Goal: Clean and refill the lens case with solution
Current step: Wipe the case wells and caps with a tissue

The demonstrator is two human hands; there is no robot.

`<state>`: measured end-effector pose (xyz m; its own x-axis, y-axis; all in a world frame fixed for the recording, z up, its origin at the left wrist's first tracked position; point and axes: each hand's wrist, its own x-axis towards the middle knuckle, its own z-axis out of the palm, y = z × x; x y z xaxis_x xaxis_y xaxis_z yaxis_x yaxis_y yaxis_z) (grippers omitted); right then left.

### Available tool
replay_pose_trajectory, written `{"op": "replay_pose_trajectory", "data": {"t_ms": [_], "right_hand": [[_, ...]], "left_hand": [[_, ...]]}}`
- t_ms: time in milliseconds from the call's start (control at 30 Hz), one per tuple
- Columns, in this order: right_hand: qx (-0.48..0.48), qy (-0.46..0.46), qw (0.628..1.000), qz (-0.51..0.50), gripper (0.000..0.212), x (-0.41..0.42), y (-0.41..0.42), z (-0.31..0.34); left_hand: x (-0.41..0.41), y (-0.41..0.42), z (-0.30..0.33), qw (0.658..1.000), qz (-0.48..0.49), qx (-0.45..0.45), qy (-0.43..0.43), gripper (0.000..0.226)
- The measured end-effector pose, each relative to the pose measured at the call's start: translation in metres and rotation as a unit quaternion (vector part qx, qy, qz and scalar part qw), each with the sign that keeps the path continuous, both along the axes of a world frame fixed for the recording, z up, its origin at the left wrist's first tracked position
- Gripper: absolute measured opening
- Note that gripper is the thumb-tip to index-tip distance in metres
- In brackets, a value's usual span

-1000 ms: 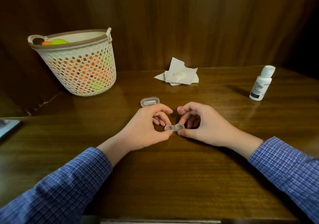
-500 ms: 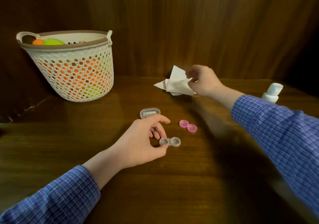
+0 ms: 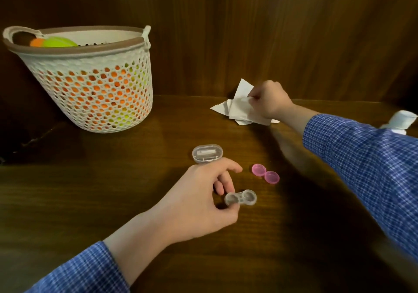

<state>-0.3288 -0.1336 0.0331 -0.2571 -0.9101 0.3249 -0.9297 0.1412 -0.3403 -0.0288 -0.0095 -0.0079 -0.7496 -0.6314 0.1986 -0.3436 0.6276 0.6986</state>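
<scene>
While left hand [image 3: 199,199] pinches the uncapped lens case [image 3: 241,198] low over the table [image 3: 90,202], right hand [image 3: 269,102] grips the tissue [image 3: 239,109] at the back; wipe step, next bring tissue to the wells

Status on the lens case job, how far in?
Done: both pink caps are off, lying on the table. In hand: left hand pinches the open lens case; right hand grips a tissue at the back. Left: wiping the wells, refilling from the bottle, recapping.
</scene>
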Motion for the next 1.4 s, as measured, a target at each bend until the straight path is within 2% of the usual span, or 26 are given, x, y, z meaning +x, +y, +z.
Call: {"op": "replay_pose_trajectory", "data": {"t_ms": [133,233,300,333,400,433,567,700,833,1000,1200,1333,1400], "right_hand": [[-0.099,-0.047,0.994,-0.011,0.024,0.008,0.017,0.012],[-0.143,-0.120,0.982,0.012,0.015,0.023,0.049,0.029],[-0.124,-0.221,0.966,0.049,0.009,0.035,0.082,0.035],[-0.106,-0.299,0.946,0.069,0.011,0.042,0.101,0.035],[-0.041,-0.472,0.874,0.107,0.015,0.054,0.141,0.026],[-0.002,-0.526,0.843,0.113,0.017,0.059,0.159,0.018],[0.110,-0.572,0.806,0.102,0.026,0.072,0.213,-0.008],[0.118,-0.613,0.767,0.150,0.034,0.079,0.231,-0.006],[0.116,-0.623,0.762,0.135,0.036,0.080,0.231,-0.004],[0.121,-0.593,0.787,0.119,0.030,0.080,0.230,-0.011],[0.089,-0.504,0.844,0.157,0.051,0.082,0.231,-0.016],[0.104,-0.511,0.839,0.153,0.024,0.082,0.231,-0.018],[0.090,-0.466,0.868,0.145,0.017,0.082,0.231,-0.020]], "left_hand": [[0.000,-0.001,0.003,1.000,0.001,0.019,0.000,0.062],[0.000,0.000,0.006,1.000,0.003,0.028,-0.001,0.064],[0.000,0.003,0.008,0.999,0.003,0.031,0.006,0.065],[0.000,0.004,0.009,0.999,0.005,0.034,0.014,0.064],[0.000,0.005,0.011,0.998,0.012,0.045,0.037,0.063],[0.000,0.006,0.012,0.997,0.015,0.053,0.047,0.063],[-0.005,0.015,0.014,0.994,0.007,0.085,0.061,0.058],[-0.012,0.016,0.013,0.995,0.012,0.092,0.041,0.048],[-0.012,0.013,0.012,0.994,0.000,0.102,0.037,0.047],[-0.011,0.012,0.010,0.996,-0.009,0.088,0.032,0.047],[-0.011,0.011,0.012,0.997,-0.022,0.070,0.011,0.037],[-0.010,0.009,0.012,0.997,-0.028,0.075,0.007,0.033],[-0.010,0.008,0.012,0.996,-0.030,0.078,0.010,0.031]]}}
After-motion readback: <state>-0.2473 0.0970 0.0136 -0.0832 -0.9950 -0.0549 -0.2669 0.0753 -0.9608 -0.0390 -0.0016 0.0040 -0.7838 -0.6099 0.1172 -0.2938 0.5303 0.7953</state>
